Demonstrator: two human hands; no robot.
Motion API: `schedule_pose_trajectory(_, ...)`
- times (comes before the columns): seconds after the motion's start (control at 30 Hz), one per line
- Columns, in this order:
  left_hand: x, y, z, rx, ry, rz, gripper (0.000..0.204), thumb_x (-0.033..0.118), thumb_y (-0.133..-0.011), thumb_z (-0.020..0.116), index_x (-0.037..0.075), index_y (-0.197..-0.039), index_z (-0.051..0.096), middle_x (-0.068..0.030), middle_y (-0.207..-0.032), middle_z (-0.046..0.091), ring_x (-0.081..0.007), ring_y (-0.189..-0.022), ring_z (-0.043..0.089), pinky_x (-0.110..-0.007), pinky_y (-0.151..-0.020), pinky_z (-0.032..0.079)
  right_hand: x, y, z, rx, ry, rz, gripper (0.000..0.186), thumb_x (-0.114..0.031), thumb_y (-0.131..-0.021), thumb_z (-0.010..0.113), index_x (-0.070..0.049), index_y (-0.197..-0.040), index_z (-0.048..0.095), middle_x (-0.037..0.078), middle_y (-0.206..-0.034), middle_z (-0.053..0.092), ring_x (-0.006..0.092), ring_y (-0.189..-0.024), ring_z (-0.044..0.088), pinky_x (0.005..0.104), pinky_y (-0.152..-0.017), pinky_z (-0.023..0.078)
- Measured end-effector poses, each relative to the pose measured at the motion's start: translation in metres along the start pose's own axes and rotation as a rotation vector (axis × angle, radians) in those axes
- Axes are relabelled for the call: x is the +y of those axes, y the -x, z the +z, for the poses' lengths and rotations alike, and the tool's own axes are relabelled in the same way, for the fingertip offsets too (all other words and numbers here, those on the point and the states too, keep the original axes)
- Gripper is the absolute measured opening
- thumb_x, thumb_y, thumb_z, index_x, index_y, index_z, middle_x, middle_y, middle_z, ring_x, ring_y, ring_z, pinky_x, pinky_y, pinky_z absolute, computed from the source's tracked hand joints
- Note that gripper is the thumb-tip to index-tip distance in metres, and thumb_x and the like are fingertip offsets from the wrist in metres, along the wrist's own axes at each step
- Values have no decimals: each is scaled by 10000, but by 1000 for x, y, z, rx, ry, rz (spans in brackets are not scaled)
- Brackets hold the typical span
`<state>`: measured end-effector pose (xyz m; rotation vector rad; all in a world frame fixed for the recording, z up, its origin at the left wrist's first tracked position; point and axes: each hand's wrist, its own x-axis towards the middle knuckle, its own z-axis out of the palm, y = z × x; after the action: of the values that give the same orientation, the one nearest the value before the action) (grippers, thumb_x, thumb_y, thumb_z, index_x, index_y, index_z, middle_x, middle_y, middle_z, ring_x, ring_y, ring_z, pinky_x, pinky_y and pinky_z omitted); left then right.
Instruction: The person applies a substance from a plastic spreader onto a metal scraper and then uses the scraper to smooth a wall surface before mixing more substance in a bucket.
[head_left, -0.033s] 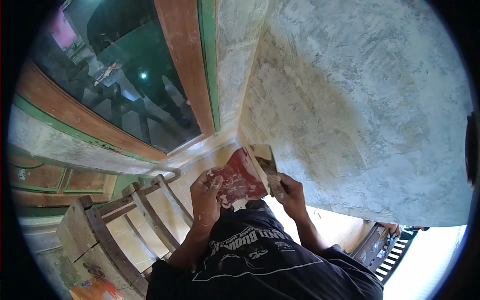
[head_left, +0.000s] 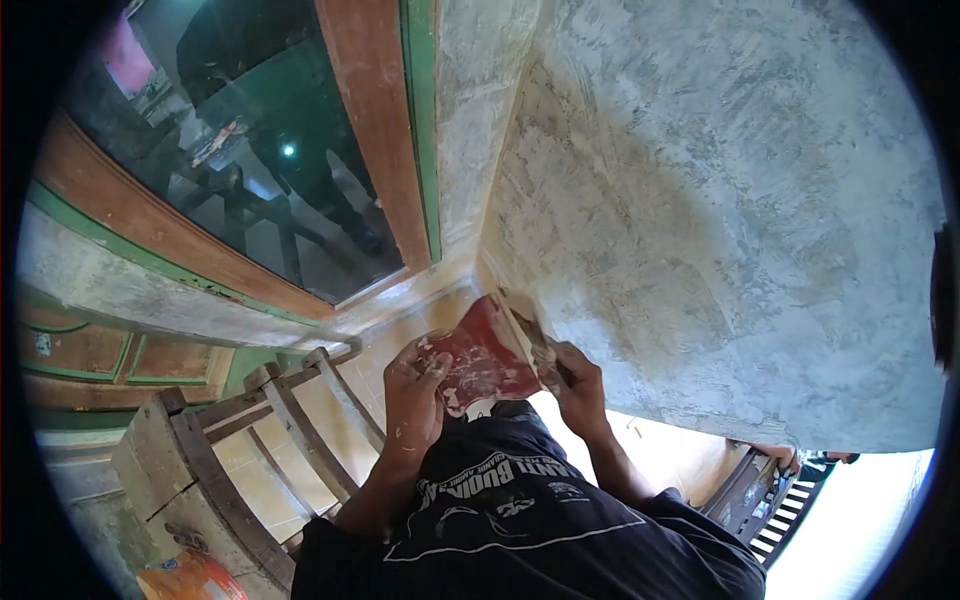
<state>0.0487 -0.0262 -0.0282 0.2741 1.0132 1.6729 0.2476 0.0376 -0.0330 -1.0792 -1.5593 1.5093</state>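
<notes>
Left hand (head_left: 415, 388) has thumb and fingers pinched on the smeared red putty spreader (head_left: 478, 362), center frame; right hand (head_left: 580, 388) grips a blurry scraper (head_left: 531, 330) at its right edge. Spreader's probably light, stiffish, maybe slick where smeared, so I'd grab that left edge. Plastered wall (head_left: 740, 220) fills upper right.

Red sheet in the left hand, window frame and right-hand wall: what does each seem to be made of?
Red sheet: probably plastic, perhaps rubber; evenly coloured beneath pale smears. Window frame: likely stained or varnished wood, judging by its brown, faintly streaked surface. Right-hand wall: apparently cement plaster, rough-finished; mottled grey with trowel-like marks. Whether it is painted, I can't tell.
</notes>
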Motion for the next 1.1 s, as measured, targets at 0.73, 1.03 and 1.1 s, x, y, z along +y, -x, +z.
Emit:
schedule_pose_trajectory(0.73, -2, -27, -27, -109, 142, -6, 226, 34, -836, 579, -26, -1052, 543, -105, -968, 629, -184, -874, 639, -323, -768, 540, -9, 16, 8, -306, -691, 437, 352, -237, -952, 485, 46, -1156, 521, 57, -787, 570, 122, -588, 532, 239, -490, 426)
schedule_pose_trajectory(1.03, -89, -107, -101, 17, 429, -237, 294, 163, -885, 537, 8, -1135, 520, -116, -1024, 635, -245, -911, 639, -382, -828, 521, 58, 27, -14, -116, -818, 701, 527, -306, -852, 610, 99, -1154, 463, 110, -737, 537, 185, -519, 515, 278, -402, 394)
schedule_pose_trajectory(1.1, -127, -134, -129, 3, 467, -252, 322, 205, -912, 509, 33, -1184, 506, -125, -1119, 611, -270, -1009, 606, -406, -906, 477, 81, 39, -21, -33, -832, 756, 546, -315, -841, 626, 109, -1143, 460, 109, -727, 527, 196, -517, 511, 296, -396, 386)
